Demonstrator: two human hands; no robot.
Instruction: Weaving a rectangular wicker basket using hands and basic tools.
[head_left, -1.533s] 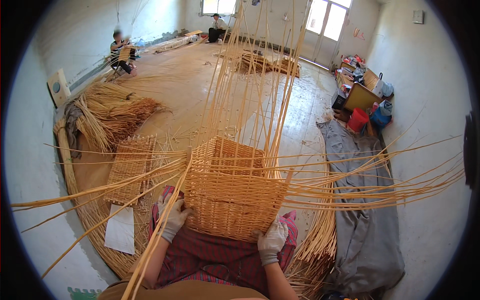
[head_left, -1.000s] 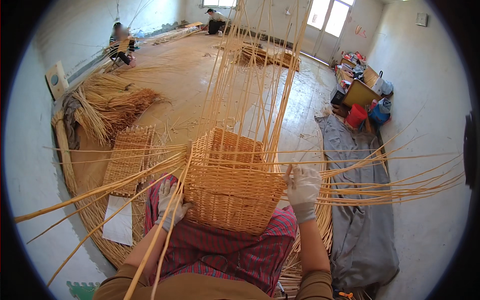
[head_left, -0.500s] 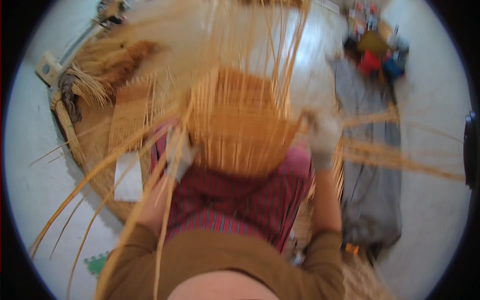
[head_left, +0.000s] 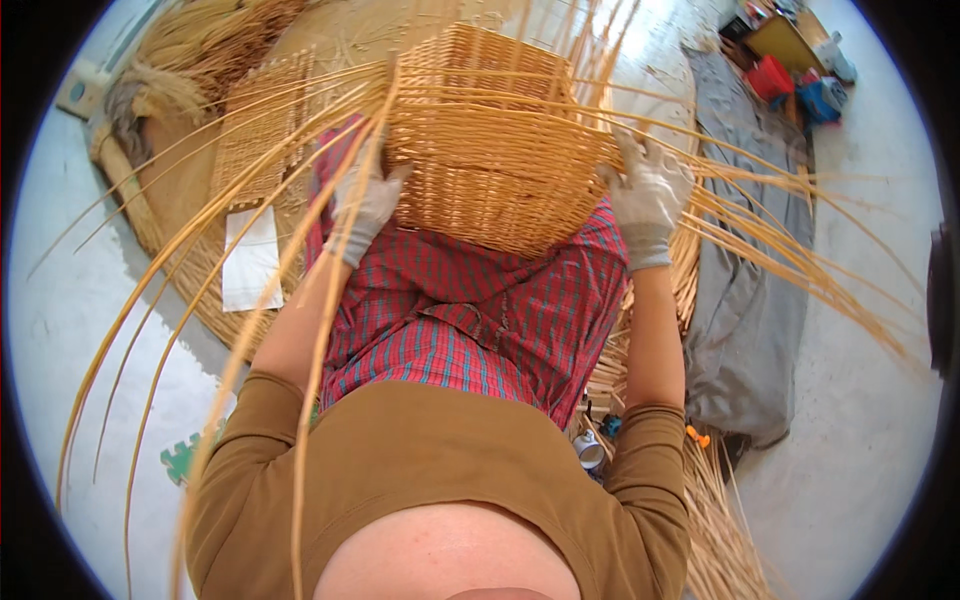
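Observation:
A half-woven wicker basket (head_left: 480, 170) rests on my lap over a red checked cloth (head_left: 450, 290), long loose rods (head_left: 200, 230) fanning out to both sides and upward. My left hand (head_left: 365, 200), in a pale glove, grips the basket's left side behind several rods, its fingers partly hidden. My right hand (head_left: 648, 190), also gloved, holds the right side of the basket near the upper front corner, fingers bent at the edge among the rods.
A flat woven panel (head_left: 250, 130) and white sheet (head_left: 250, 270) lie at left, near rod bundles (head_left: 175, 50). A grey cloth (head_left: 745, 340) runs along the right, with a red bucket (head_left: 768, 78) and clutter beyond. Small items (head_left: 590, 450) lie by my right hip.
My head has tilted down, so the scene sits higher and more of my body shows. My right hand has risen from the basket's lower right corner to higher on that side.

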